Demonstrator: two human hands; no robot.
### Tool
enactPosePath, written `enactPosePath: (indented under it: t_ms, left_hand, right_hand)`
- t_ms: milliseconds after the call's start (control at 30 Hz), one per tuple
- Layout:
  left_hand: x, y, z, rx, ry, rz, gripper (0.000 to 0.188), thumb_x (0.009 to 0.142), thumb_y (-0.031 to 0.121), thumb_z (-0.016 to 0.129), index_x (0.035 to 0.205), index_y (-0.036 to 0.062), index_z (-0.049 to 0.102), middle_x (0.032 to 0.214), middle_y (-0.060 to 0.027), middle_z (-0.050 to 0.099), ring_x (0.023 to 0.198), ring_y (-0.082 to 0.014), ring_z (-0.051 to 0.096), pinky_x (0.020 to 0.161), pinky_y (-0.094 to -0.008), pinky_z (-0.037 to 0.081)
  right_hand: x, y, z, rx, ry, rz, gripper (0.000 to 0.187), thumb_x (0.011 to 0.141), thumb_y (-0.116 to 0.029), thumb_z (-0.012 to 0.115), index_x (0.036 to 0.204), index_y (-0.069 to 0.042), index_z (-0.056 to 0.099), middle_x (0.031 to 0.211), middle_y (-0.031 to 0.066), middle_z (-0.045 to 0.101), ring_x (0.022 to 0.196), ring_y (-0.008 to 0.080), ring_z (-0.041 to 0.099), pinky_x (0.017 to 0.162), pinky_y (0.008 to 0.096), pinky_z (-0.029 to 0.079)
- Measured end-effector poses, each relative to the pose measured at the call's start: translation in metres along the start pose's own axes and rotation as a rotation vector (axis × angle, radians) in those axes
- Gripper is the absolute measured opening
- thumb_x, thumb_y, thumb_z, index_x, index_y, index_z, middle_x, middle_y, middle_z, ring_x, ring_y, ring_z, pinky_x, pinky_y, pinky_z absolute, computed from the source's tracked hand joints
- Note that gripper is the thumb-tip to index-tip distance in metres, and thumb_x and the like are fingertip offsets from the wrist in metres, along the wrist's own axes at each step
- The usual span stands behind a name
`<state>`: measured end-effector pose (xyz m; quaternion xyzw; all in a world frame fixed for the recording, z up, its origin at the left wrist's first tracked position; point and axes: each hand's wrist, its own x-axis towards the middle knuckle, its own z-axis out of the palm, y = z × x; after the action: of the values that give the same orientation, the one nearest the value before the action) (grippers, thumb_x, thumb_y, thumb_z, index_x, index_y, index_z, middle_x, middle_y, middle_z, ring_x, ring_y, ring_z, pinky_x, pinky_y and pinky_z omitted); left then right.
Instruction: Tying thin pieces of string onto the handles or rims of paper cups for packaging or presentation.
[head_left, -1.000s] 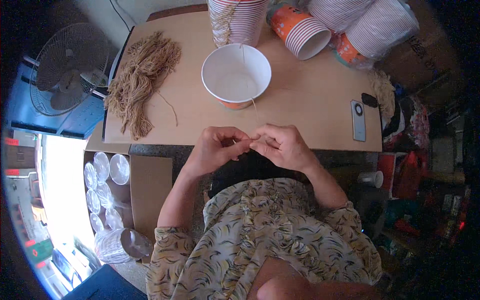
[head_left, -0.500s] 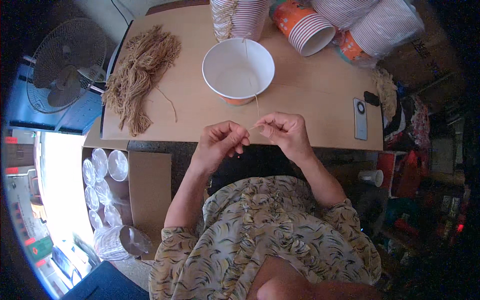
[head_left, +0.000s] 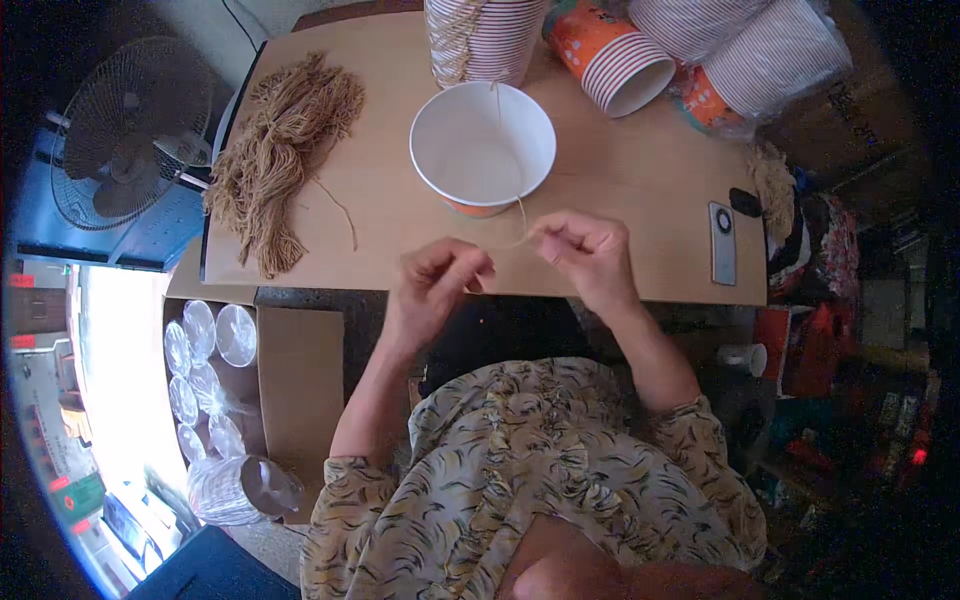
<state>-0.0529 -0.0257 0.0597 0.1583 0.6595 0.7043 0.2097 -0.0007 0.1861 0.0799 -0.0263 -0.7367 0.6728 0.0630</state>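
A white-lined paper bucket (head_left: pixel 483 150) with an orange outside stands upright near the table's front edge. A thin tan string (head_left: pixel 521 212) runs from its far rim down inside and out over the near rim. My right hand (head_left: pixel 592 255) pinches the string just in front of the bucket. Opposite it, my left hand (head_left: pixel 437 285) has thumb and forefinger pressed together, slightly blurred; a short stretch of string reaches toward its fingertips. Both hands are above the front edge, apart from the bucket. On the left lies a loose bundle of tan strings (head_left: pixel 280 150).
Tall nested paper buckets (head_left: pixel 500 45) rise behind the bucket. An orange stack (head_left: pixel 610 65) and plastic-wrapped stacks (head_left: pixel 765 70) lie back right. A phone (head_left: pixel 722 245) rests at the right. Left are a fan (head_left: pixel 130 135) and an open cardboard box (head_left: pixel 300 390) with wrapped cups.
My hands have drawn apart, the right moving right and slightly up. The string between them now shows a longer, curved stretch.
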Motion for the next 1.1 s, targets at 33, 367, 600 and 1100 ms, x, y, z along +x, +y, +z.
enactPosePath:
  t_ms: [33,367,600,1100]
  left_hand:
    - [0.005,0.007,-0.005,0.171,0.075,0.084,0.018,0.097,0.019,0.064,0.093,0.0019,0.069,0.08,-0.0017,0.069,0.07,-0.0073,0.061,0.057,-0.0223,0.047]
    - [0.041,-0.007,-0.029,0.848,0.104,0.677,0.014,0.081,0.003,0.072,0.094,0.0062,0.068,0.098,-0.0094,0.067,0.083,-0.0262,0.068,0.07,-0.0345,0.056]
    - [-0.005,-0.023,-0.006,0.855,0.141,0.616,0.024,0.076,-0.003,0.069,0.097,0.0086,0.069,0.094,-0.0049,0.067,0.08,-0.0232,0.068,0.066,-0.0331,0.057]
    - [-0.017,-0.035,-0.005,0.776,0.143,0.533,0.029,0.074,-0.006,0.071,0.099,0.0075,0.072,0.096,-0.0077,0.068,0.085,-0.0243,0.069,0.07,-0.0322,0.057]
  right_hand:
    - [0.004,-0.009,-0.006,-0.016,0.032,-0.009,0.011,0.093,-0.01,0.066,0.098,0.0,0.069,0.073,-0.0065,0.059,0.062,-0.0015,0.046,0.054,0.0164,0.035]
    - [0.053,-0.052,-0.003,-0.198,-0.154,-0.009,0.007,0.094,-0.007,0.063,0.094,0.0,0.063,0.073,-0.0063,0.055,0.064,-0.0012,0.046,0.055,0.0187,0.038]
    - [0.043,-0.032,-0.001,-0.345,-0.256,0.064,0.009,0.091,-0.003,0.062,0.085,0.001,0.06,0.069,-0.0067,0.054,0.064,-0.0004,0.046,0.055,0.0204,0.039]
    - [0.032,-0.029,0.008,-0.607,-0.345,0.026,0.01,0.086,-0.004,0.064,0.083,0.002,0.059,0.063,0.0037,0.057,0.06,0.0058,0.051,0.058,0.0286,0.045]
